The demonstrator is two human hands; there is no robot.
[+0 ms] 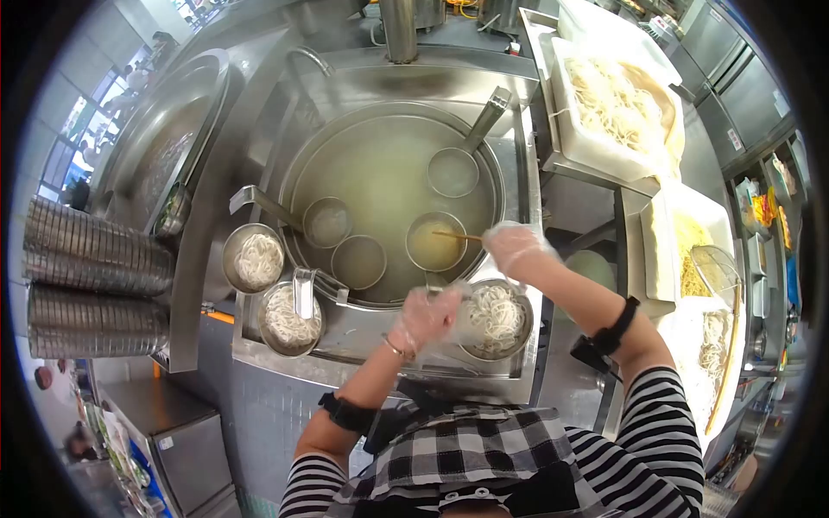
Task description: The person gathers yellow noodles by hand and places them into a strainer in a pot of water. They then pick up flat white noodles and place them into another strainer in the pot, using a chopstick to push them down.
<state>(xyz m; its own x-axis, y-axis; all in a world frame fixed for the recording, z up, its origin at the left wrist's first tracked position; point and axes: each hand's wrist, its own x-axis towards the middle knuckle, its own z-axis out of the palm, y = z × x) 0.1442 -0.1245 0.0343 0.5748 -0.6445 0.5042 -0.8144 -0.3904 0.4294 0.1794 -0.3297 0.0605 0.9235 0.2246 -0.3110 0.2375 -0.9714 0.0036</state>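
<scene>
A wide round pot (pixel 380 164) of cloudy liquid has several round strainer baskets hanging in it. My right hand (pixel 516 245), in a clear glove, is closed on a thin wooden stick (pixel 458 235), whose tip is in a basket of yellowish food (pixel 436 243). Nearer to me, my gloved left hand (pixel 426 319) is closed at the pot's front edge, by that basket's handle; what it grips is mostly hidden. Just right of it stands a metal bowl of white noodles (pixel 494 319). Two more noodle bowls (pixel 258 262) (pixel 292 318) are at the pot's left front.
Tall stacks of metal bowls (pixel 95 285) stand at the left, below a large metal basin (pixel 164 147). White tubs of noodles (pixel 613 104) (pixel 691 242) line the right side, with a wire skimmer (pixel 715 269) on the nearer one. A faucet (pixel 311 59) arches behind the pot.
</scene>
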